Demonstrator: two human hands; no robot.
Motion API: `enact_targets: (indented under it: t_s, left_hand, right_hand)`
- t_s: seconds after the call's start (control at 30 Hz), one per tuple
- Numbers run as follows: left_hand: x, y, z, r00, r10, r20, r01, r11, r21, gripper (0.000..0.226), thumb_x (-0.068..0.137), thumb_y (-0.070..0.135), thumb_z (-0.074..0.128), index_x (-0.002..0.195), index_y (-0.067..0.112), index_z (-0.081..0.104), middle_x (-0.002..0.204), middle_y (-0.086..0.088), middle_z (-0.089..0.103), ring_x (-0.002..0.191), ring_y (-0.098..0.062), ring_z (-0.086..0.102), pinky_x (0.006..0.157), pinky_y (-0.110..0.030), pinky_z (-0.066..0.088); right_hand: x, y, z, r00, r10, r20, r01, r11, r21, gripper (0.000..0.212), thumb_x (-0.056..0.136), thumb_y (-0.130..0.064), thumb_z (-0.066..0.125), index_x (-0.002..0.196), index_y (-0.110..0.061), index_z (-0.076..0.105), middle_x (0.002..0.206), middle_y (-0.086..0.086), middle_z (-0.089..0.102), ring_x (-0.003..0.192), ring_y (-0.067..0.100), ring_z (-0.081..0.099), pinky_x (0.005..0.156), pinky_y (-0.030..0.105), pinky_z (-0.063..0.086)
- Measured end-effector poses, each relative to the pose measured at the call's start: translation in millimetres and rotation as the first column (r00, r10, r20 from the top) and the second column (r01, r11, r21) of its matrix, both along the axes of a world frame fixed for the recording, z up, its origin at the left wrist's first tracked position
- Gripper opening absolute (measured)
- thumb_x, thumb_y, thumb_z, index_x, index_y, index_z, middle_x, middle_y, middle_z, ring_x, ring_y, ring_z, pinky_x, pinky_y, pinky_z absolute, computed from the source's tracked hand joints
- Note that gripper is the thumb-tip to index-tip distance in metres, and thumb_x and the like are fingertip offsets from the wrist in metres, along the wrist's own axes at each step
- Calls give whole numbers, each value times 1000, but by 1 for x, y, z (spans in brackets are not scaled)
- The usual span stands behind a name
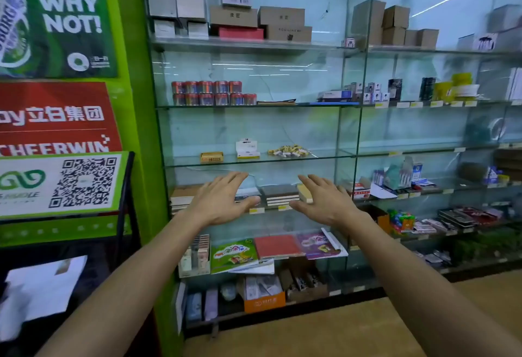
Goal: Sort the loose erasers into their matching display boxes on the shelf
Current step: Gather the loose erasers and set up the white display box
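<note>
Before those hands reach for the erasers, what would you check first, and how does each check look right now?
1. Both hands free: ok. The left hand and right hand are spread open and hold nothing.
2. Loose erasers found: ok. A pile of erasers lies on the glass shelf above the hands.
3. Display boxes present: ok. A yellow box and a white box with raised lid stand left of the pile.
4. Which eraser matches which box: cannot tell, the print is too small.
5. Room left in the boxes: cannot tell from this angle.
6. Hands at shelf level: not ok, they are below it.
</note>
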State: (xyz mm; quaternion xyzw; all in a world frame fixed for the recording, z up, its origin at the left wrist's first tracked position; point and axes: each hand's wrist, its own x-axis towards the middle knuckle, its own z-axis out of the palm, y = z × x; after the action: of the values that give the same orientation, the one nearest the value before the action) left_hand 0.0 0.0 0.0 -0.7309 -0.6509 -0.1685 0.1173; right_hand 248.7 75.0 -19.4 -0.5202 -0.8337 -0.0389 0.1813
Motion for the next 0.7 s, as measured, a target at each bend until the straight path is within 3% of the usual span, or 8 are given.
enact_targets:
  t_s: [0.27, 0.7]
  left_hand:
    - [-11, 118, -12, 999, 8, 34, -6, 999, -33, 75, 92, 69, 36, 153, 29, 20, 161, 4, 23, 145, -21, 28, 113, -45, 30]
    - [-14, 334, -9, 996, 59, 63, -56, 997, -62, 74, 91, 69, 35, 153, 31, 19, 161, 6, 22, 145, -19, 29, 113, -47, 34]
  right_hand:
    - [-4, 119, -4, 998, -45, 32, 44, 999, 21, 80, 89, -68, 39, 153, -28, 13, 161, 0, 16, 146, 27, 18, 114, 56, 19]
    - [-16, 346, 10, 999, 33, -23, -33, 999, -12, 78, 90, -66, 39, 153, -30, 11, 162, -1, 15, 147, 26, 18, 116, 52, 21]
